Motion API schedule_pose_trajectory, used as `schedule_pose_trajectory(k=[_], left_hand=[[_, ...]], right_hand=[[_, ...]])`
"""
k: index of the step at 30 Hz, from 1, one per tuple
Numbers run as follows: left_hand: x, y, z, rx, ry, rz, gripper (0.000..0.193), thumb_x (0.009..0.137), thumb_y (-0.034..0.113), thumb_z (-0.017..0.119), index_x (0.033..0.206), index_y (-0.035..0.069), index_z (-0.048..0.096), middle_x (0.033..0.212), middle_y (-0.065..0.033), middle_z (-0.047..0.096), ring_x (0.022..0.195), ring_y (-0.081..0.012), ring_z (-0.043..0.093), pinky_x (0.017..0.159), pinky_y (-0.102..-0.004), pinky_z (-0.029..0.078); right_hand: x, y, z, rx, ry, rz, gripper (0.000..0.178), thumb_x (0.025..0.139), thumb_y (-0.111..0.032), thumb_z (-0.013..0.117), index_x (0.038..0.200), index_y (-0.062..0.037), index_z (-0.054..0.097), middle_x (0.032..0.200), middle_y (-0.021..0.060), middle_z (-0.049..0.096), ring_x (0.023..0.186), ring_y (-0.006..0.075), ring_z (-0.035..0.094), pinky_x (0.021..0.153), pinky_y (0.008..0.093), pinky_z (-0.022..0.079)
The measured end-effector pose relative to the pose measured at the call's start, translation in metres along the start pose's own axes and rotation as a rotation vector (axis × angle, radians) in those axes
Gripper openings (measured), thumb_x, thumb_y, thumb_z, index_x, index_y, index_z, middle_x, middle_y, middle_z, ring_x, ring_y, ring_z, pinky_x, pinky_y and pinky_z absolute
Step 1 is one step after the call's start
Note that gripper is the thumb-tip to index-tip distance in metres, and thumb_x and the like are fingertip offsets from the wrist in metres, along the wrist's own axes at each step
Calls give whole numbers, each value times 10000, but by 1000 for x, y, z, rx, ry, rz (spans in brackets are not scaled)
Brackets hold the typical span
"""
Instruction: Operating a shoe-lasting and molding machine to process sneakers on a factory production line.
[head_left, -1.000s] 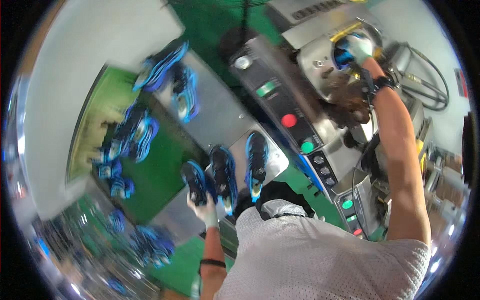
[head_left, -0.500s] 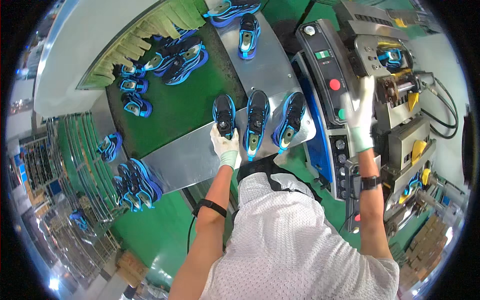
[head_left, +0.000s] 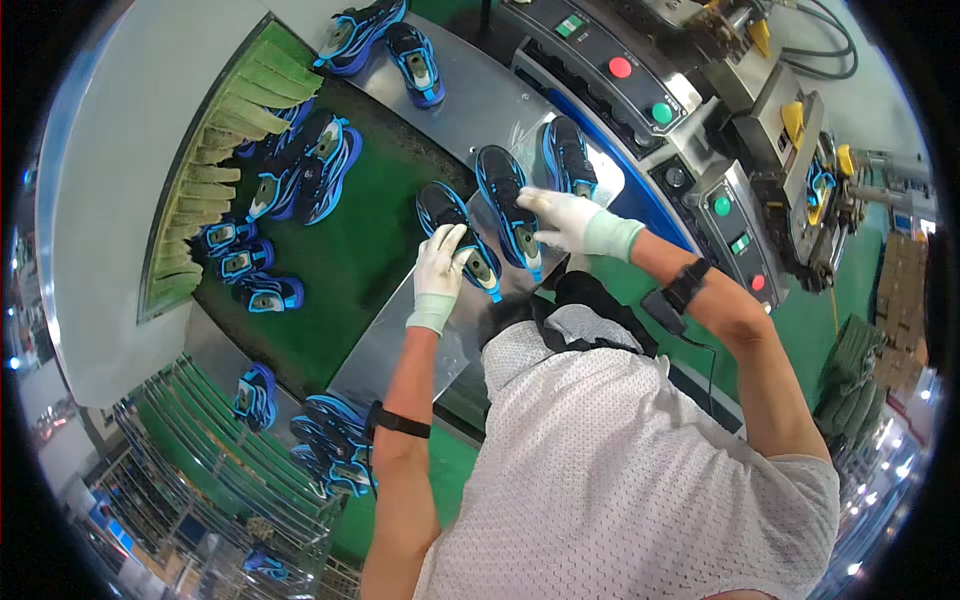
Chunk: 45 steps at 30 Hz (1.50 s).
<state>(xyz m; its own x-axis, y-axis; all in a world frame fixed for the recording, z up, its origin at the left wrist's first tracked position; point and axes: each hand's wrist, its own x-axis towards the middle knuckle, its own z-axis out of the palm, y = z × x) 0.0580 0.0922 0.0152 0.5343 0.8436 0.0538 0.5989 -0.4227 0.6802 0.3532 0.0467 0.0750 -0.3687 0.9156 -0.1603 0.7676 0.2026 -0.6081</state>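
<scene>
Three black-and-blue sneakers stand in a row before me on the metal ledge and belt edge: a left sneaker (head_left: 447, 212), a middle sneaker (head_left: 502, 185) and a right sneaker (head_left: 567, 155). My left hand (head_left: 438, 268), in a white glove, rests against the side of the left sneaker with its fingers extended. Also gloved, my right hand (head_left: 578, 222) reaches over the middle sneaker from the right. Its fingers are apart, at the shoe's opening, and it holds nothing. The right sneaker's heel is partly behind that hand.
More sneakers (head_left: 330, 170) lie on the green conveyor belt (head_left: 370, 240) by a fringed curtain (head_left: 215, 160). Two sit on the far metal ledge (head_left: 470, 95), and several stand at lower left (head_left: 330, 435). A machine with a button panel (head_left: 600, 70) borders the right side.
My right hand has come from the machine's panel to the middle sneaker. My left hand has shifted from the left sneaker's heel to its side. The whole view has turned.
</scene>
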Motion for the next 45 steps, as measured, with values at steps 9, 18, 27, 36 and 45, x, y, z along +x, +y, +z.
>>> schedule_pose_trajectory(k=[9, 18, 27, 36, 45], left_hand=[[40, -19, -14, 1, -215, 171, 240, 970, 217, 630, 1176, 114, 696, 1092, -107, 673, 969, -310, 672, 841, -368, 535], [56, -14, -12, 33, -413, 8, 267, 973, 245, 607, 1181, 118, 717, 1114, -117, 657, 1040, -294, 648, 898, -357, 514], [61, -9, -7, -69, -421, -76, 299, 973, 223, 600, 1223, 100, 708, 1120, -120, 642, 1013, -276, 645, 894, -350, 510], [-11, 14, 56, -71, 304, -163, 592, 851, 329, 728, 1358, 80, 553, 1335, -173, 571, 1249, -380, 507, 1101, -467, 390], [-8, 39, 105, -160, 594, -626, 710, 780, 173, 769, 1394, 47, 436, 1399, -228, 509, 1322, -400, 479, 1121, -455, 396]], right_hand=[[37, 19, 28, 110, 28, 63, 285, 959, -156, 598, 1230, -85, 652, 1070, 166, 717, 983, 384, 683, 892, 451, 535], [54, 30, -5, 247, -210, 173, 344, 895, -181, 663, 1228, -107, 702, 1171, 147, 719, 1094, 330, 670, 966, 405, 504], [40, 34, 1, 263, -81, 174, 325, 910, -171, 639, 1224, -106, 690, 1155, 162, 714, 1103, 361, 657, 980, 418, 498], [33, 6, 18, 287, 131, 104, 292, 948, -148, 604, 1215, -52, 671, 1177, 173, 704, 1132, 368, 652, 979, 413, 510], [14, 28, 78, 222, 294, 32, 362, 929, -69, 629, 1285, -29, 583, 1274, 151, 626, 1221, 315, 586, 1061, 375, 444]])
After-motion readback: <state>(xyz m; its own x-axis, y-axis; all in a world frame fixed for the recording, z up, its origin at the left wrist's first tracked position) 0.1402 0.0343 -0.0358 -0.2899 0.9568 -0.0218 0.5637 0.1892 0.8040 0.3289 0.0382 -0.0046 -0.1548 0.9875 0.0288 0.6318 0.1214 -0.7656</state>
